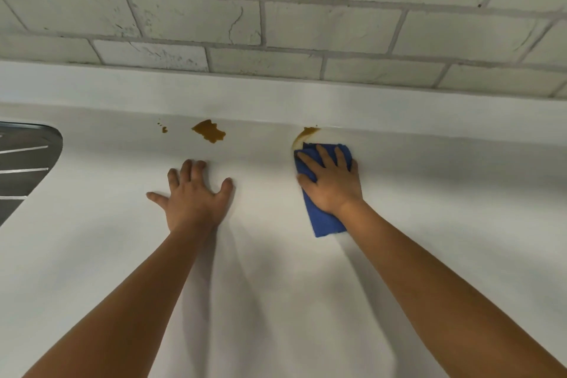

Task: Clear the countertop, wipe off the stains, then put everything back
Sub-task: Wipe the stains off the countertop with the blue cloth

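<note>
A white countertop (276, 270) fills the view. My right hand (333, 181) presses flat on a folded blue cloth (325, 221), fingers spread and straight. Just beyond the cloth's far edge lies a smeared brown stain (305, 133) against the back ledge. A larger brown stain (210, 131) sits further left, with small brown drops (164, 129) beside it. My left hand (194, 193) rests flat on the bare counter below that larger stain, fingers spread, holding nothing.
A metal sink drainboard (26, 163) shows at the left edge. A low white ledge (276, 98) runs along the back under a white brick wall (276, 15).
</note>
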